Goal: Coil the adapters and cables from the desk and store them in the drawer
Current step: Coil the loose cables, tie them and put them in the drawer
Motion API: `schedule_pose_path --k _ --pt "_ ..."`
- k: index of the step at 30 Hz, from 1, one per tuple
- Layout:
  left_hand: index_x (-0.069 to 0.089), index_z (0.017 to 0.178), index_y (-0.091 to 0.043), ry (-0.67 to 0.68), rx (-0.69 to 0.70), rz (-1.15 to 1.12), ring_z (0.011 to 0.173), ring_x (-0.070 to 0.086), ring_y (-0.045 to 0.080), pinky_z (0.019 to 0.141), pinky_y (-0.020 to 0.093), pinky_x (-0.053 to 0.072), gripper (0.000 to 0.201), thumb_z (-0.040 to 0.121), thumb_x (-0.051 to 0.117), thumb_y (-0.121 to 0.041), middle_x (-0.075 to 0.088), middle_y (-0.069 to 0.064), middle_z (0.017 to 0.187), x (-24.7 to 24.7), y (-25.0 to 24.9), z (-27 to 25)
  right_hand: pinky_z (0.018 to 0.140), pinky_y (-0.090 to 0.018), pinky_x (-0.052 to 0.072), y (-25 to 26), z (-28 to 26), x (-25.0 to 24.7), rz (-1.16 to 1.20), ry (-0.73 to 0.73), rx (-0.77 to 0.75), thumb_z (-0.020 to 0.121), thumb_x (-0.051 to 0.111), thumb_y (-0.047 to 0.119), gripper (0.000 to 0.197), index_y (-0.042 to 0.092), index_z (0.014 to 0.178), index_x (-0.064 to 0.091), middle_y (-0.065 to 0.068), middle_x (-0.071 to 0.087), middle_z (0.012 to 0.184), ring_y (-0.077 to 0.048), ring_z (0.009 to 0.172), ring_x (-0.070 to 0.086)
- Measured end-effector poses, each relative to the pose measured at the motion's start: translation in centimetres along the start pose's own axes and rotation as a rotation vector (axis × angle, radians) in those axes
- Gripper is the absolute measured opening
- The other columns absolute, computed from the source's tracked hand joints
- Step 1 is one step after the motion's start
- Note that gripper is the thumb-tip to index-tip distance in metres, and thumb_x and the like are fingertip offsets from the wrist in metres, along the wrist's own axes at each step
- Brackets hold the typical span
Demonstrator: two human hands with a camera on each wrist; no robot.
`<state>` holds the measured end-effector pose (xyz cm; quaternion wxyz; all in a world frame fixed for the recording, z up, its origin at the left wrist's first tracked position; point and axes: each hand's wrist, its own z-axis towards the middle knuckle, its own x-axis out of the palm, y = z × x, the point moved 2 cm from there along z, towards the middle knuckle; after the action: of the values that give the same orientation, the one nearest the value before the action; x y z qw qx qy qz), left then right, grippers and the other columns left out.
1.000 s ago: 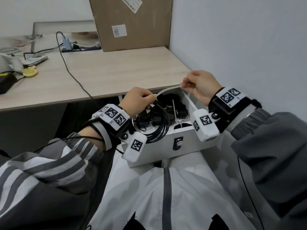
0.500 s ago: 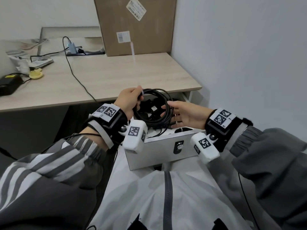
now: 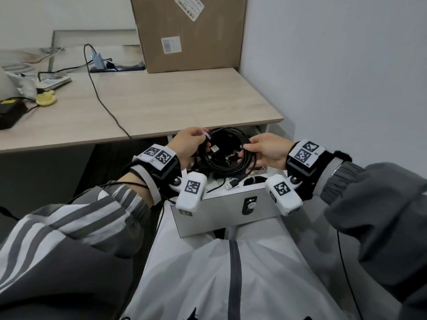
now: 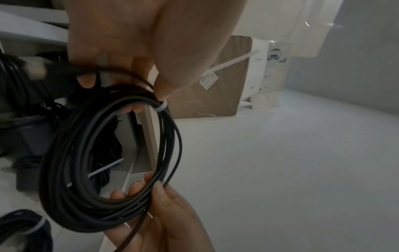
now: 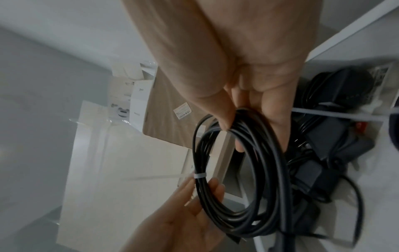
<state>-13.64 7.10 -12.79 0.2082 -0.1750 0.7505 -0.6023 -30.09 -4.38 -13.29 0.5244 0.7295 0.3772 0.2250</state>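
A black cable coil (image 3: 231, 163) hangs over the open white drawer (image 3: 221, 211), bound by a white zip tie (image 3: 206, 135) on its left side. My left hand (image 3: 202, 144) grips the coil at the tie; the left wrist view shows the zip tie (image 4: 161, 107) just under my thumb, its tail sticking out. My right hand (image 3: 244, 151) pinches the coil's right side between thumb and fingers, as the coil (image 5: 241, 170) in the right wrist view shows. Black adapters (image 5: 332, 145) and other tied cables lie in the drawer below. A USB plug (image 3: 229, 186) dangles near the drawer front.
The wooden desk (image 3: 175, 102) stands just beyond the drawer, with a cardboard box (image 3: 189, 31) at its back. A thin black cable (image 3: 104, 98) runs across the desk and over its front edge. A black device (image 3: 10, 113) and a yellow object (image 3: 46, 100) sit far left. A wall is close on the right.
My right hand let go of the zip tie's tail, came down to the coil and now pinches its right side. The left hand kept its grip on the coil.
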Motion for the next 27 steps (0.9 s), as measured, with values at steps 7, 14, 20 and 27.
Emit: schedule_pose_path --k 7,14,20,27 --pt "0.052 0.109 -0.009 0.091 -0.224 0.061 0.088 0.055 0.027 0.089 0.040 0.049 0.016 0.101 0.046 -0.021 0.055 0.011 0.099 0.5 1.0 1.2 0.061 -0.035 0.059 -1.7 2.3 -1.7 -0.176 0.016 0.217 0.101 0.038 0.003 0.019 0.002 0.087 0.051 -0.014 0.060 0.084 -0.023 0.079 0.063" --pt "0.040 0.135 0.004 0.203 -0.387 0.121 0.114 0.058 0.035 0.092 0.040 0.047 0.047 0.105 0.034 -0.031 0.055 0.026 0.131 1.6 2.6 1.9 0.047 -0.040 0.057 -3.5 3.7 -1.6 -0.266 0.092 0.417 0.100 0.037 -0.003 0.017 0.000 0.086 0.046 -0.019 0.057 0.085 -0.022 0.057 0.069" --pt "0.049 0.125 -0.007 0.139 -0.351 0.161 0.092 0.065 0.019 0.081 0.032 0.051 0.035 0.102 0.042 -0.032 0.069 0.009 0.099 -0.7 2.6 3.0 0.081 -0.043 0.057 -3.3 5.0 -0.5 -0.336 0.191 0.458 0.101 0.040 0.005 0.019 -0.003 0.087 0.052 -0.018 0.066 0.088 -0.027 0.078 0.068" --pt "0.058 0.099 -0.011 0.188 -0.368 0.339 0.100 0.064 0.021 0.074 0.029 0.050 0.021 0.101 0.045 -0.029 0.069 0.005 0.101 -1.3 2.5 2.4 0.089 -0.043 0.050 -3.6 5.2 -0.6 -0.787 0.306 0.589 0.088 0.063 0.033 0.053 -0.006 0.123 0.052 -0.013 0.062 0.089 -0.028 0.086 0.058"
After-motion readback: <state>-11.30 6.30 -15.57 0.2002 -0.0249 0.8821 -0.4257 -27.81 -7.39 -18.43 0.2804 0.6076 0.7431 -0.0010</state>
